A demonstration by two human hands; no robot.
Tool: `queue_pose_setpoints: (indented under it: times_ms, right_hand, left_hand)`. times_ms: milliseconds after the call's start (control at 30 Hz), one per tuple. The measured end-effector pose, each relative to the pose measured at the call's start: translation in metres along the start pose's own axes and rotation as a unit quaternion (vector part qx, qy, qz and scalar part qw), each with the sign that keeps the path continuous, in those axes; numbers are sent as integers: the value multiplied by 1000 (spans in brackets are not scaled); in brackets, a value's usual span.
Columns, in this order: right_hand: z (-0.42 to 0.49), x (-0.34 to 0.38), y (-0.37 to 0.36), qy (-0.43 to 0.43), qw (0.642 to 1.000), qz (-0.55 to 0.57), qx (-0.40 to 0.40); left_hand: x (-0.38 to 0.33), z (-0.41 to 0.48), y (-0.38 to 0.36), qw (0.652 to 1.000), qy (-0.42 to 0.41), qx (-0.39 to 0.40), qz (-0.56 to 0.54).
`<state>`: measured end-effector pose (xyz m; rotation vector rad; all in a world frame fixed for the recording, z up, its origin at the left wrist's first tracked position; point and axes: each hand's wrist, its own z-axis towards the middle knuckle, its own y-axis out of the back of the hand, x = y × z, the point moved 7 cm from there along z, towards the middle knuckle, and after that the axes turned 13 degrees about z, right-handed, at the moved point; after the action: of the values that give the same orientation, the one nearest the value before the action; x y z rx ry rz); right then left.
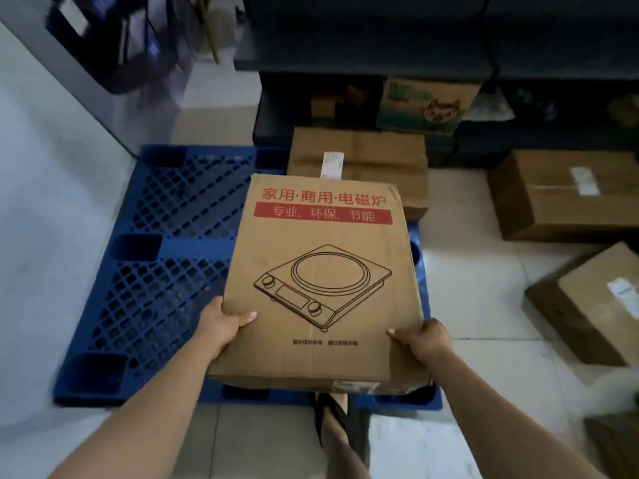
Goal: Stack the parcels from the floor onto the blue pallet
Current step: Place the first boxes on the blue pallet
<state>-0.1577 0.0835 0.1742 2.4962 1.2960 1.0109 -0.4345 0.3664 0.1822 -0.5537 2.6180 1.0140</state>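
Note:
A flat cardboard parcel (321, 281) printed with red Chinese text and a line drawing of an induction cooker hangs in the air over the right half of the blue pallet (166, 271). My left hand (224, 321) grips its near left edge, thumb on top. My right hand (423, 340) grips the near right edge, thumb on the top face. A plain taped parcel (377, 157) with a white label sits at the pallet's far right corner, partly hidden behind the held parcel.
Two more brown parcels lie on the tiled floor to the right, one (567, 193) farther off, one (594, 305) nearer. Dark shelving (380, 46) with a printed carton (425, 105) stands behind the pallet. A white wall runs along the left. My foot (333, 423) shows below the parcel.

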Motion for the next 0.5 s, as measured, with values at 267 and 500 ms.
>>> queue_pose_setpoints:
  times_ms: [267,500]
  right_hand:
    - [117,-37,-78,-64,998,-23,-3]
    - [184,-64,-127,-83,995,28,-46]
  left_hand:
    - [32,138,-62,994,62,52,67]
    - [49,226,-97,994,34,54,92]
